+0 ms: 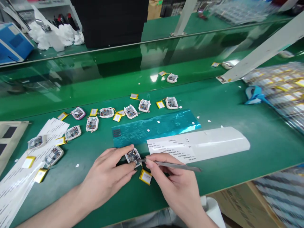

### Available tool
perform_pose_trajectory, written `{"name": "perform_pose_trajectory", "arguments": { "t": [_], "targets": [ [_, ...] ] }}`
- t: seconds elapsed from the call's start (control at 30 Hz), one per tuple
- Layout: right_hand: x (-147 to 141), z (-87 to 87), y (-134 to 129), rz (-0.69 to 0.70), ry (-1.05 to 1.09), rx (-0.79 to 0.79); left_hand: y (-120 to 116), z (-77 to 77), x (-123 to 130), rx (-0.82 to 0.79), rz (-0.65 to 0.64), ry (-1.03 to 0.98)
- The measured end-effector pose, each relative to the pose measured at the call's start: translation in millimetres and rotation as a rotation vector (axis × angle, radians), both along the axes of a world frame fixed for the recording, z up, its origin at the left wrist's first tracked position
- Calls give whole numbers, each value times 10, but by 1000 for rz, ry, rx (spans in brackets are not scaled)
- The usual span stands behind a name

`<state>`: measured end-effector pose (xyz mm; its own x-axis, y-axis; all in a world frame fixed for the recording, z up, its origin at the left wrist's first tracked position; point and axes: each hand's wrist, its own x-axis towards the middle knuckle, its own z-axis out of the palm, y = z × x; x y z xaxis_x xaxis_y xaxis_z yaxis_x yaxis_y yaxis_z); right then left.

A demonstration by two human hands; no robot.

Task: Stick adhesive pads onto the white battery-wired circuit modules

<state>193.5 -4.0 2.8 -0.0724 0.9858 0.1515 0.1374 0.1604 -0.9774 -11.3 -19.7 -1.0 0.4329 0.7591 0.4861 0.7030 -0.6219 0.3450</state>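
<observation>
While the left hand (104, 177) pinches a small circuit board (133, 157) by its white frame, the right hand (171, 180) grips tweezers (175, 165) with their tip at it. The board seems light and fragile, best held by that frame; a yellow battery (145, 176) lies just beside it on the green bench (213, 180).

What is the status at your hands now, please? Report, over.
Left hand pinching white-framed circuit board. Right hand gripping steel tweezers, tip at board. Yellow battery lying beside, wired to board. Teal film sheet just beyond.
</observation>
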Motion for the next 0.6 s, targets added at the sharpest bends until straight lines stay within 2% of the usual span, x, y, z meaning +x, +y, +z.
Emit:
{"name": "perform_pose_trajectory", "arguments": {
  "t": [0.13, 0.27, 0.37, 0.5, 0.6],
  "targets": [
    [35, -32, -32, -41, 42, 102, -9, -24, 9, -2, 3, -1],
    [56, -22, -17, 68, 24, 236, -8, -30, 9, -42, 6, 0],
    [68, 28, 44, 98, -22, 301, 10, -29, 4, -100, -3, -16],
    [95, 119, 158, 167, -117, 343, 34, -19, 0, -173, -59, -72],
    [100, 137, 199, 192, -144, 357, 34, -18, -2, -213, -50, -131]
  ]
}}
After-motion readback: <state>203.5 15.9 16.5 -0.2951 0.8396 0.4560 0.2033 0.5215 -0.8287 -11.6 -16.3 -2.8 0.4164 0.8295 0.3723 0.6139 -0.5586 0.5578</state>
